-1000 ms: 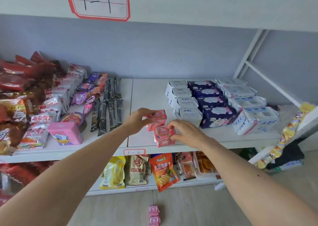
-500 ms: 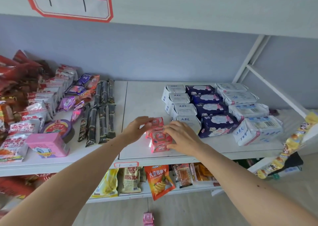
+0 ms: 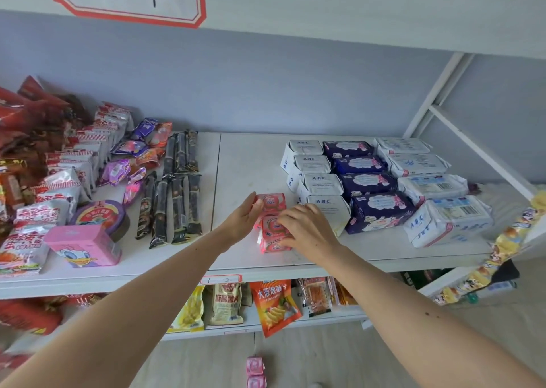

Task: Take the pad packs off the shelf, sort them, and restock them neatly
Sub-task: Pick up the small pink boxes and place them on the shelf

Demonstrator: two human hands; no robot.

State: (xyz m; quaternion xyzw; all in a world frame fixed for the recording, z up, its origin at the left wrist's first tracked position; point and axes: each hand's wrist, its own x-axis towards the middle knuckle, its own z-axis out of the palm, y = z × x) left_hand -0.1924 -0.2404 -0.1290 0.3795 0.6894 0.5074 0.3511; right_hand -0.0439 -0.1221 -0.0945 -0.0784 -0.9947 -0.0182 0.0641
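Small pink pad packs [image 3: 273,231] stand in a short front-to-back row on the white shelf [image 3: 248,163], near its front edge. My left hand [image 3: 243,217] touches the left side of the rear pink pack [image 3: 273,201]. My right hand [image 3: 307,229] lies over the front packs from the right, fingers bent around them. To the right stand three sorted rows: white ABC packs [image 3: 320,185], dark blue packs [image 3: 369,185] and larger white-and-blue packs [image 3: 434,186]. Two more pink packs [image 3: 255,371] lie on the floor below.
Snack bags [image 3: 59,177], dark stick packs [image 3: 174,192], a pink tin [image 3: 84,245] and a round purple tin [image 3: 99,214] fill the shelf's left half. A lower shelf holds snack bags [image 3: 274,305]. A white frame strut [image 3: 472,151] and a hanging candy strip [image 3: 502,248] stand at the right.
The camera view has shifted slightly. Both hands stay on the pink packs and have nudged them a little deeper onto the shelf into a tighter row.
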